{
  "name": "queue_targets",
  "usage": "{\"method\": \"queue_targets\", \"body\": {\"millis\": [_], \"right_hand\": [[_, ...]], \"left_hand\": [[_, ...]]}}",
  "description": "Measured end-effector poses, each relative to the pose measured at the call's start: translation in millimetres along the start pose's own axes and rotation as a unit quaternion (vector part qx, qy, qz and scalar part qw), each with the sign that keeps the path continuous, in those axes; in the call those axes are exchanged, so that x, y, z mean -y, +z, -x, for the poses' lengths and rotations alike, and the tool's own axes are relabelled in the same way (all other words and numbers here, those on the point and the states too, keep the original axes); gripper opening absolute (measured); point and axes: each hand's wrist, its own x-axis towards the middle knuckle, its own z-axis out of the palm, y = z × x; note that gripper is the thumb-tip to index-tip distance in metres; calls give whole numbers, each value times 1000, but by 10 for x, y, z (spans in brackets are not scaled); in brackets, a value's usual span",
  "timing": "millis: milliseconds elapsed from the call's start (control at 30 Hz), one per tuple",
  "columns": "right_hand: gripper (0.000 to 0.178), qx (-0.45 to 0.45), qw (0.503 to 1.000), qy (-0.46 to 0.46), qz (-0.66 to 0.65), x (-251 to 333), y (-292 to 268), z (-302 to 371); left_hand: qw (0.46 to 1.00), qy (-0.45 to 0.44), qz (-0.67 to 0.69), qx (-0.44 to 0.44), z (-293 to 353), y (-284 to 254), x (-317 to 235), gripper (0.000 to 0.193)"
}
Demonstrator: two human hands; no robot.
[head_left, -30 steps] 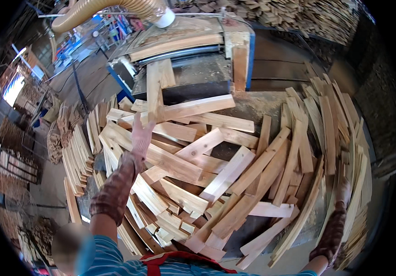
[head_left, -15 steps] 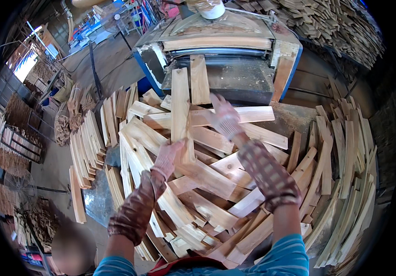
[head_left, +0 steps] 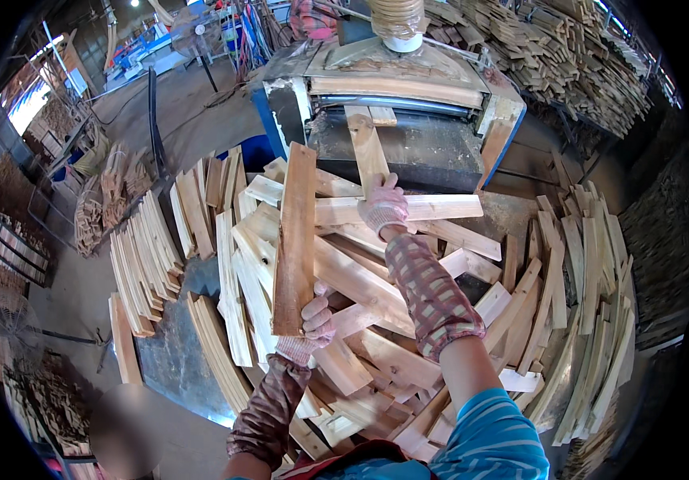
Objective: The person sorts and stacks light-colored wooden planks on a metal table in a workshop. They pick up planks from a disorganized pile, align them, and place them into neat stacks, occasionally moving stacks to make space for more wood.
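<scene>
My left hand [head_left: 311,330], in a pale knit glove, is closed around the lower end of a brownish wooden plank [head_left: 295,240], which slants up and away over the pile. My right hand [head_left: 384,204], gloved too, grips the near end of a paler plank [head_left: 366,140]. That plank's far end lies on the dark bed [head_left: 432,148] of a planer-like machine [head_left: 408,64], close to its roller. Beside it, a shorter visible piece of plank [head_left: 383,117] runs under the machine's opening. Loose planks [head_left: 368,284] lie crisscrossed beneath both hands.
Neat rows of planks stand at left [head_left: 140,260] and right [head_left: 592,296] of the metal table [head_left: 172,364]. A large wood stack [head_left: 552,56] rises at the far right. A ribbed hose [head_left: 398,18] joins the machine's top. A standing fan [head_left: 12,320] is at far left.
My right hand has gone from open fingers to gripping a plank on the machine bed. The plank there before has moved farther in. My left hand has come nearer, holding a browner-looking plank.
</scene>
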Motion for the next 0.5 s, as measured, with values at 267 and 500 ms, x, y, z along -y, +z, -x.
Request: {"method": "queue_targets", "body": {"millis": [267, 500], "right_hand": [[59, -2, 1000, -5, 1, 104, -244, 518], [81, 84, 962, 53, -255, -608, -452, 2135]], "left_hand": [[997, -15, 64, 37, 269, -24, -12, 45], [998, -54, -32, 3, 624, -756, -270, 40]]}}
